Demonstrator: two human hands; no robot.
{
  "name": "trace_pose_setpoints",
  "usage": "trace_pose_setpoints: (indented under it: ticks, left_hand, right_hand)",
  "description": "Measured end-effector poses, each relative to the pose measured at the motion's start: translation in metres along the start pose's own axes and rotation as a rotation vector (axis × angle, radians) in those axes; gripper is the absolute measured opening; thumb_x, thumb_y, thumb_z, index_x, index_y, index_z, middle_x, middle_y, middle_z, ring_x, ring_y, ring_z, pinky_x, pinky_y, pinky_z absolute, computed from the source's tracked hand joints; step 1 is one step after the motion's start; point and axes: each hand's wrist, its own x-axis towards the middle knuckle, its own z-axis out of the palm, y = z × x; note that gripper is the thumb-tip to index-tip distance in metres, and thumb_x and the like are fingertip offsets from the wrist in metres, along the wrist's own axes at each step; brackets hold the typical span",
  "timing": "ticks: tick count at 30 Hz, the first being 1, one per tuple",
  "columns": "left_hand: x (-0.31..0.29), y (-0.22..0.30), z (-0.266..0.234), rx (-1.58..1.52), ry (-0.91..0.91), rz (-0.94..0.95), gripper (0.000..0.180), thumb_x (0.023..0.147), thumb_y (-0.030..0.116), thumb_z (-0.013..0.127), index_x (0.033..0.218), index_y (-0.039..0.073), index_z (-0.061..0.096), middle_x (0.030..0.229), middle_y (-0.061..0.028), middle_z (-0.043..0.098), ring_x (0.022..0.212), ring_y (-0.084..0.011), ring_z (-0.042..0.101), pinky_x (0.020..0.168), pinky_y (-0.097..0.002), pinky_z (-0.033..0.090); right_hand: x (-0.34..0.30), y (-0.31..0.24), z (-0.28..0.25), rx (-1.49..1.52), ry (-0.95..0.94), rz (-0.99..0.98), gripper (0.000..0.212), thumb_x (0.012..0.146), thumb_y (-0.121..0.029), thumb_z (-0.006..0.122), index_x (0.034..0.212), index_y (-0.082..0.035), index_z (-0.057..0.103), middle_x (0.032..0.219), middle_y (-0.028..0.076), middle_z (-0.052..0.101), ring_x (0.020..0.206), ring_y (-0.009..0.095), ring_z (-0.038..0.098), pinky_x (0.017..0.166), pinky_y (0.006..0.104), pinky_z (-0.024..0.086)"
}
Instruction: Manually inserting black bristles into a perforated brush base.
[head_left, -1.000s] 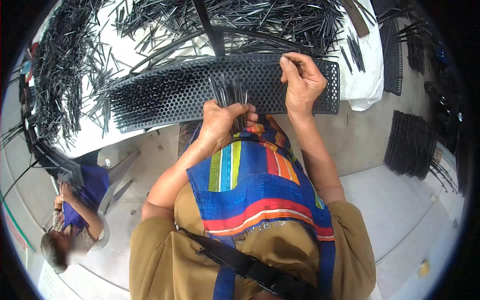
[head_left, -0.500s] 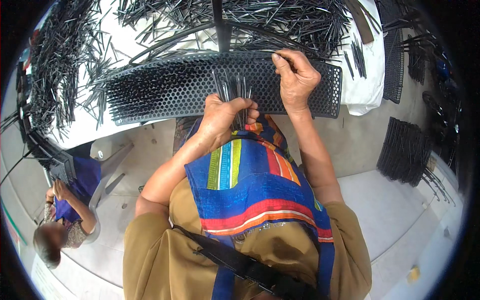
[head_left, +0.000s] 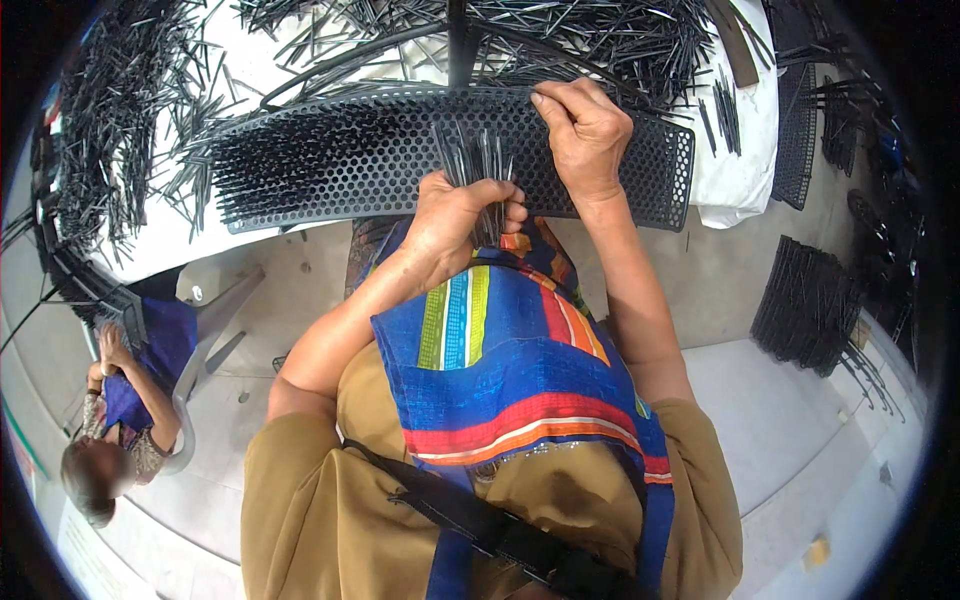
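Observation:
A long, curved black panel full of round holes (head_left: 655, 165) lies across the near edge of the table. Thin black strips (head_left: 275, 165) stand up densely from its left part, while the holes at its right show bare. My left hand (head_left: 450, 215) is closed around a bundle of thin black strips (head_left: 480, 160), held upright in front of the panel's middle. Over the right half of the panel, my right hand (head_left: 588, 140) is closed in a pinch near the far edge. Whatever sits between its fingertips is too small to make out.
Loose black strips (head_left: 600, 40) lie heaped on the white-covered table (head_left: 735, 195), with another heap (head_left: 110, 130) at the left. A dark rod frame (head_left: 460, 45) stands behind the panel. Another person (head_left: 125, 400) works at far left. Stacked black pieces (head_left: 805, 305) sit at right.
My right hand has shifted slightly left and away from me along the panel, still pinched. My left hand keeps its bundle. The view has tilted a little.

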Motion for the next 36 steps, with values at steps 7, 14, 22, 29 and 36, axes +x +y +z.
trace_pose_setpoints:
  ticks: [7, 14, 22, 29, 36]
  left_hand:
    - [-0.003, 0.000, -0.003, -0.051, -0.031, -0.003, 0.006, 0.082, -0.001, 0.062, 0.087, -0.005, 0.064, 0.078, -0.0138, 0.067, 0.063, -0.0204, 0.066, 0.054, -0.0315, 0.056]
    - [-0.006, 0.000, -0.003, -0.055, -0.021, 0.013, 0.006, 0.083, -0.001, 0.063, 0.087, -0.004, 0.064, 0.079, -0.0129, 0.068, 0.065, -0.0197, 0.067, 0.057, -0.0317, 0.058]
    - [-0.005, -0.001, -0.005, -0.068, -0.009, -0.009, 0.006, 0.082, -0.002, 0.063, 0.087, -0.005, 0.064, 0.080, -0.0130, 0.067, 0.065, -0.0196, 0.067, 0.057, -0.0318, 0.058]
    - [0.001, -0.003, -0.007, -0.063, -0.038, 0.007, 0.007, 0.082, -0.002, 0.064, 0.089, -0.004, 0.064, 0.081, -0.0127, 0.068, 0.066, -0.0197, 0.067, 0.058, -0.0315, 0.058]
    - [-0.006, -0.002, -0.004, -0.104, 0.043, 0.035, 0.014, 0.082, -0.005, 0.061, 0.096, -0.002, 0.062, 0.085, -0.0137, 0.068, 0.070, -0.0215, 0.068, 0.062, -0.0336, 0.059]
  right_hand:
    - [-0.024, -0.021, -0.012, 0.116, -0.085, 0.288, 0.020, 0.078, -0.002, 0.069, 0.098, -0.001, 0.068, 0.079, 0.009, 0.066, 0.062, 0.016, 0.063, 0.056, 0.0281, 0.049]
    - [-0.025, -0.014, -0.004, 0.173, 0.032, 0.285, 0.017, 0.079, 0.003, 0.064, 0.095, -0.003, 0.070, 0.079, 0.008, 0.066, 0.066, 0.016, 0.063, 0.060, 0.0270, 0.049]
    - [-0.012, 0.001, -0.002, 0.071, 0.008, 0.127, 0.012, 0.081, 0.001, 0.066, 0.091, -0.002, 0.071, 0.078, 0.008, 0.065, 0.064, 0.016, 0.060, 0.058, 0.0271, 0.047]
    - [-0.022, -0.020, -0.015, 0.208, -0.189, 0.303, 0.015, 0.078, -0.001, 0.070, 0.094, 0.001, 0.071, 0.083, 0.006, 0.064, 0.065, 0.010, 0.060, 0.057, 0.0230, 0.047]
    - [-0.039, -0.027, -0.006, 0.819, -0.125, 0.759, 0.007, 0.081, 0.001, 0.068, 0.087, -0.001, 0.067, 0.069, -0.001, 0.063, 0.051, 0.002, 0.050, 0.044, 0.0166, 0.036]
